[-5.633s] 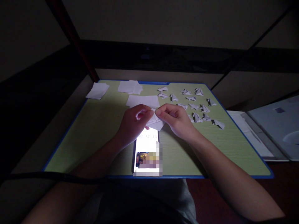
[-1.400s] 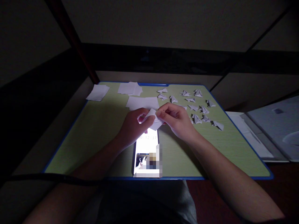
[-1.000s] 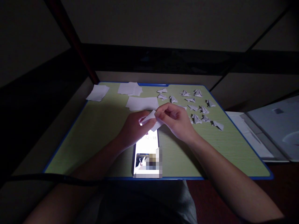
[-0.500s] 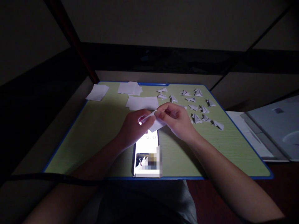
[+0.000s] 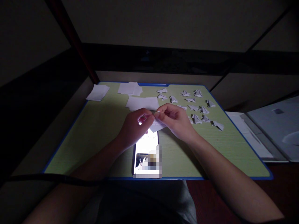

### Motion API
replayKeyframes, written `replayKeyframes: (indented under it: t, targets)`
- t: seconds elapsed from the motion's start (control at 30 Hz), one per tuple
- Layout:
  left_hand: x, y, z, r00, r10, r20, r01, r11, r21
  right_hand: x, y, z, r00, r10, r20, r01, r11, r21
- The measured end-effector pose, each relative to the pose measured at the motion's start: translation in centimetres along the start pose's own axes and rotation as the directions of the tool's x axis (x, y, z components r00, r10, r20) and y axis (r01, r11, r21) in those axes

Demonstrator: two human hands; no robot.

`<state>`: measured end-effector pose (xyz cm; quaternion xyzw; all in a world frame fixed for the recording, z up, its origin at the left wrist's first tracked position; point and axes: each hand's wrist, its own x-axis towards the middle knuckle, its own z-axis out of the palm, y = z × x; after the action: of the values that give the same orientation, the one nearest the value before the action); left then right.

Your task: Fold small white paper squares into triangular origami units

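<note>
A small piece of white folded paper point(image 5: 157, 126) is held between my two hands, above the upper end of a lit phone point(image 5: 147, 144). My left hand point(image 5: 136, 126) pinches its left side between thumb and fingers. From the right, my right hand point(image 5: 175, 119) grips the paper near its top edge, thumb close to the left thumb. The fingers cover much of the paper, so its exact folds are hard to make out. Several small folded paper pieces point(image 5: 196, 118), shaped like little planes, lie to the right of and beyond my right hand.
Loose white sheets point(image 5: 142, 102) lie just beyond my hands. More sheets point(image 5: 129, 88) are at the back, and a paper stack point(image 5: 98, 92) is at the far left corner. The green table point(image 5: 93, 130) has a blue rim. A dark cable point(image 5: 53, 178) crosses the front left.
My left fingers and thumb have closed in at the paper's top edge, and its raised flap shows less. Both hands stay in nearly the same place.
</note>
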<state>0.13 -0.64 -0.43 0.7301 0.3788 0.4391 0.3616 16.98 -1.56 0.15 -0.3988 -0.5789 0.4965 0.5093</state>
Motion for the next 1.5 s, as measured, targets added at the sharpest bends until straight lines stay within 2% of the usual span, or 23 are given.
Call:
replayKeyframes:
  t: [0.43,0.7,0.97,1.07,1.17,1.3,1.5]
  targets:
    - [0.0,0.2,0.1,1.0,-0.013,0.002,0.013,1.0,-0.026,0.1,0.2,-0.1,1.0,0.008,-0.012,-0.008,0.999,-0.043]
    - [0.4,-0.3,-0.1,0.987,-0.051,-0.154,0.032,0.992,-0.123,0.1,0.1,-0.4,0.999,0.017,0.03,-0.013,0.994,-0.112]
    - [0.6,-0.6,-0.3,0.971,-0.067,-0.228,0.027,0.985,-0.173,0.1,-0.3,-0.4,0.997,0.042,0.057,-0.035,0.993,-0.114]
    - [0.6,-0.6,-0.3,0.976,-0.075,-0.205,0.034,0.98,-0.198,0.0,-0.1,-0.5,0.997,0.05,0.059,-0.04,0.986,-0.16]
    - [0.5,-0.2,-0.4,0.988,-0.1,-0.118,0.074,0.976,-0.203,0.1,0.2,-0.7,0.998,0.056,0.033,-0.048,0.979,-0.199]
    - [0.3,0.5,-0.5,0.989,-0.146,-0.011,0.141,0.971,-0.191,0.2,0.4,-0.7,0.998,0.058,-0.015,-0.06,0.987,-0.147]
    - [0.3,0.4,-0.4,0.979,-0.201,-0.04,0.193,0.97,-0.147,0.3,0.2,-0.5,0.998,0.055,-0.01,-0.055,0.996,-0.075]
